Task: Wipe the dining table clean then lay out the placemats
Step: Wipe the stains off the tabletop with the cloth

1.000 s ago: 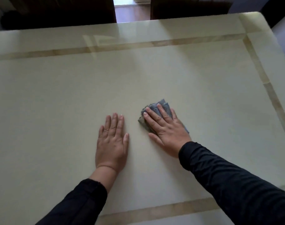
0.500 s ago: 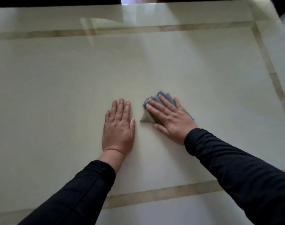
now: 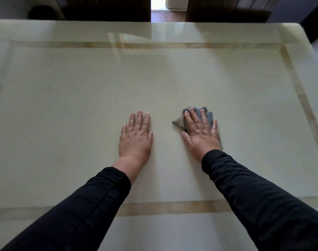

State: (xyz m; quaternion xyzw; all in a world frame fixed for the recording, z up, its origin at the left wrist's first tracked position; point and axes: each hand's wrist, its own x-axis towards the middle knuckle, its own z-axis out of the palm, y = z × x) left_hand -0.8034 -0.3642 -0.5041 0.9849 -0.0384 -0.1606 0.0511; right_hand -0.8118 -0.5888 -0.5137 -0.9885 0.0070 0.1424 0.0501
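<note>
Beyond table (image 3: 227,78), possibly dark chairs (image 3: 107,9).

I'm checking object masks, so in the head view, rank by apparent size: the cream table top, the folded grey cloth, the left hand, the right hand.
1. Cream glossy table top, by far.
2. Left hand and right hand: alike, not ranked.
3. Folded grey cloth, mostly hidden under the right hand.

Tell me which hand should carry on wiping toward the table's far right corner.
Right, probably. The right hand already presses flat on the grey cloth, nearer that corner. The left hand lies flat on the bare table, holding nothing.
</note>
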